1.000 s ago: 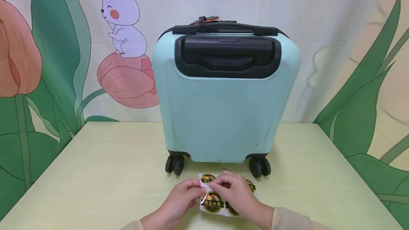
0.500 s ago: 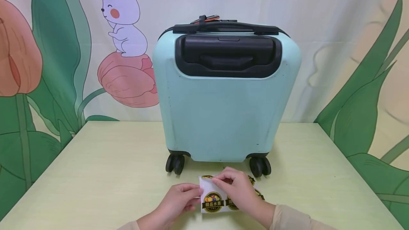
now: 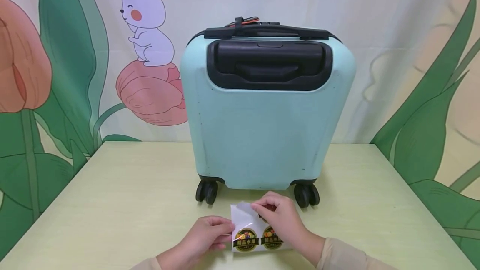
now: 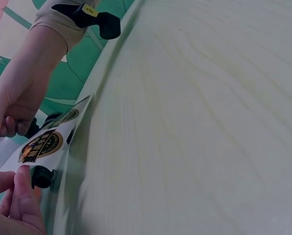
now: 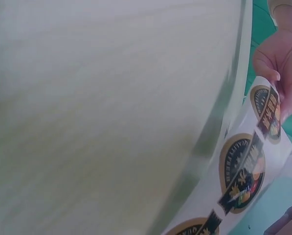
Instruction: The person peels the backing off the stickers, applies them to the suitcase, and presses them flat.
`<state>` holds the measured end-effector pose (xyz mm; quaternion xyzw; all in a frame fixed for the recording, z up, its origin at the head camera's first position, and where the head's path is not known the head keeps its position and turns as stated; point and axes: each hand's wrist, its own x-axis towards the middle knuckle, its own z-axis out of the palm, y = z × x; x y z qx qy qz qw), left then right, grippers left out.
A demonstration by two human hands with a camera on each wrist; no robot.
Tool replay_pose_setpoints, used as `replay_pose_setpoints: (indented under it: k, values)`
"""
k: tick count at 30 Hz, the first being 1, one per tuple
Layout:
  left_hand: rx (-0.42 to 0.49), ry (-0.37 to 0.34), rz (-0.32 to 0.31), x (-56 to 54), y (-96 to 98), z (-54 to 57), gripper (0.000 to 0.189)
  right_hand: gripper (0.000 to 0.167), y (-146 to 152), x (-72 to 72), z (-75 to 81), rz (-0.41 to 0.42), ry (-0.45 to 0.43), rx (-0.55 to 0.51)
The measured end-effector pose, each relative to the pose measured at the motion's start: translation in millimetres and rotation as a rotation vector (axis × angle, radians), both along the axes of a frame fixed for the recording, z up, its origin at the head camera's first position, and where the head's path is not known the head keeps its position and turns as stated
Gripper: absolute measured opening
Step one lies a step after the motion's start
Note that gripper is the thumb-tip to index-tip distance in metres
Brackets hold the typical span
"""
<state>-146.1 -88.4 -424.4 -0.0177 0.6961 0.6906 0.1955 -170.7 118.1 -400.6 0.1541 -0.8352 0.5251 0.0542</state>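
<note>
My left hand (image 3: 210,234) pinches the left edge of a white sheet of stickers (image 3: 240,222) between thumb and fingers. Round black-and-gold stickers (image 3: 246,240) with fruit pictures show along its lower row. At the sheet's upper left is a bare white patch. There my right hand (image 3: 281,216) pinches a pale sticker (image 3: 244,206), its plain back showing; that hand covers the sheet's upper right part. In the left wrist view the left hand (image 4: 16,200) grips the sheet's near end. From the right wrist, the sheet (image 5: 270,164) looks lifted and slightly bowed.
A mint-green suitcase (image 3: 262,136) with a black handle recess (image 3: 270,66) stands upright just behind the hands. Its black wheels (image 3: 206,191) rest on the pale table (image 3: 131,191). A printed cloth (image 3: 393,32) with a rabbit and flowers hangs behind.
The upper-left sticker's printed face has gone from view, leaving bare white sheet. My right hand has risen slightly with the sticker; the left has shifted slightly left, the sheet's edge still in it.
</note>
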Motion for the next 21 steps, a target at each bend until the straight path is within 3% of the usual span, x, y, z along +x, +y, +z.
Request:
replay_pose_setpoints:
  k: [14,21]
  values:
    - [-0.054,-0.007,-0.034,-2.5,-7.7,-8.8,0.027,0.004,10,-7.3,8.0,-0.051,0.005,-0.106]
    - [-0.081,-0.023,-0.084,-5.4,-14.7,-6.6,0.030,0.005,14,-7.1,10.2,-0.053,0.017,-0.120]
